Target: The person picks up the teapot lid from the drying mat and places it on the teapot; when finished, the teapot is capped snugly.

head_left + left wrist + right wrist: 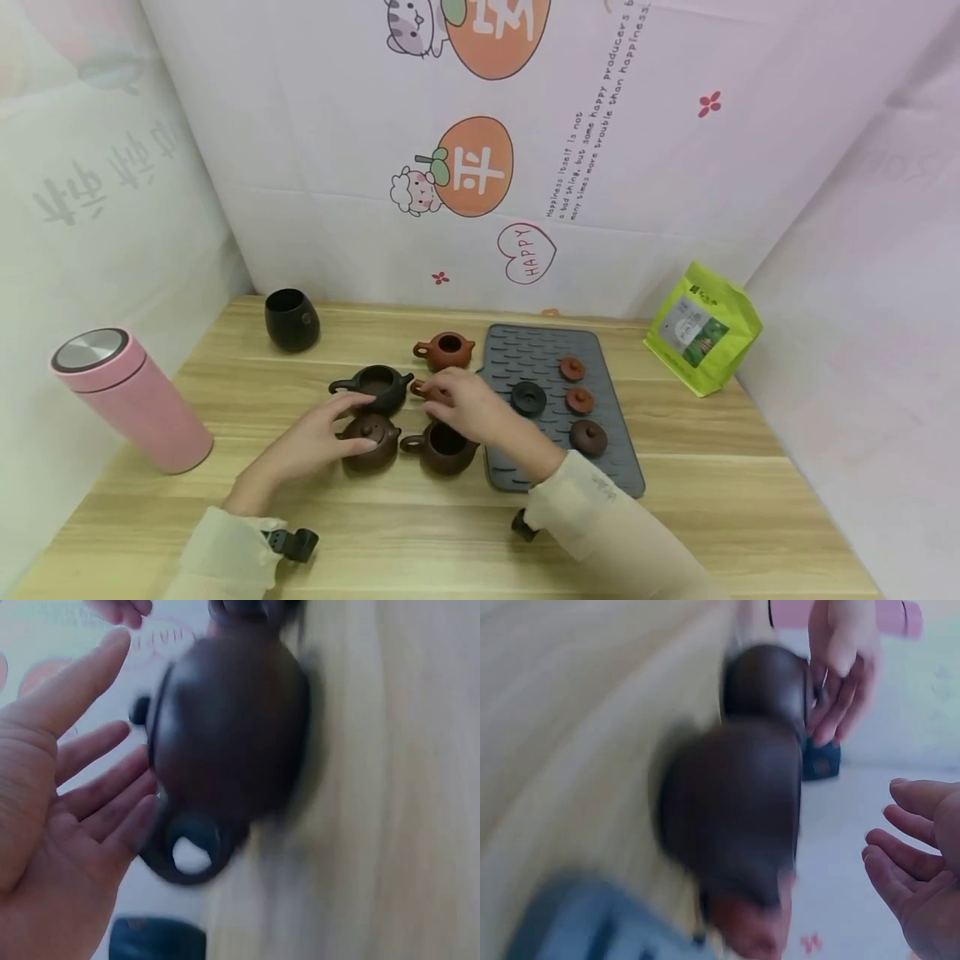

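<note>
My left hand [318, 433] hovers around a brown teapot [375, 461] with its lid on, the thumb near the lid and the fingers spread and relaxed. Behind it sits a black teapot [390, 403] without a lid, overlapped by my left fingertips in the head view. Over the group reaches my right hand [476, 404], its fingers loosely bent and holding nothing in the right wrist view. Below it stands a lidless brown teapot [442, 460]. Mostly hidden by that hand is a reddish teapot [420, 388]; another reddish teapot [447, 355] stands farther back.
A grey mat [510, 477] at right carries a black lid [528, 399], two reddish lids [572, 368] and a brown lid [588, 437]. A pink thermos [153, 408] and black cup [292, 322] stand left; a green bag [705, 333] is back right.
</note>
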Motion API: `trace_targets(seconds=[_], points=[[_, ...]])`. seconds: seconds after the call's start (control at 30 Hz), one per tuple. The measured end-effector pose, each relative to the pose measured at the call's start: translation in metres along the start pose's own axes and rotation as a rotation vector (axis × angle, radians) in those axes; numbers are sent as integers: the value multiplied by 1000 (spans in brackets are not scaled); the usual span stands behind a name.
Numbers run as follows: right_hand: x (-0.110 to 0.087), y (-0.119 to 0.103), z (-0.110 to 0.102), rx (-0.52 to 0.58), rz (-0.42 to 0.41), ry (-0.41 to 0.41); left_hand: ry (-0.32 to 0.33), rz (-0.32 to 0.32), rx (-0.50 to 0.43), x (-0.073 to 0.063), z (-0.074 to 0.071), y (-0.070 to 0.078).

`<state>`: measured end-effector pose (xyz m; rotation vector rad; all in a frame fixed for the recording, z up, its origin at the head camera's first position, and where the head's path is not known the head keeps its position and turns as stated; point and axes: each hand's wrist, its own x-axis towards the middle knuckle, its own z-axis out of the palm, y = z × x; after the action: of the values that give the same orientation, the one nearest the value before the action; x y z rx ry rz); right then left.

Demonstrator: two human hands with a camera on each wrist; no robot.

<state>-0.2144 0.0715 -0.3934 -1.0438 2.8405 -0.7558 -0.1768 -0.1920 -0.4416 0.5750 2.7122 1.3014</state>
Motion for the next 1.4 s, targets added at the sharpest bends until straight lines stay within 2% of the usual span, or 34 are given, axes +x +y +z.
trace_targets(seconds=[0.13,0.3,0.5,0.67,0.8,0.93,1.03,1.17,1.4], points=[[-16,22,-18,27,74,54,12,87,3,11,9,20],[-38,45,-33,30,133,102,-22,131,43,24,29,35],[-70,75,-42,25,185,149,-83,91,79,32,54,44],[-96,105,-46,6,239,185,-94,77,162,34,69,46],[-113,127,-49,44,279,193,-93,71,210,37,73,47],[-129,147,-51,101,324,160,-93,65,232,38,74,48],[-139,158,-50,100,344,134,-91,65,237,38,75,49],[-147,165,-49,81,366,110,-72,62,232,37,76,48],[-154,169,-47,148,410,93,-35,33,199,37,79,51]])
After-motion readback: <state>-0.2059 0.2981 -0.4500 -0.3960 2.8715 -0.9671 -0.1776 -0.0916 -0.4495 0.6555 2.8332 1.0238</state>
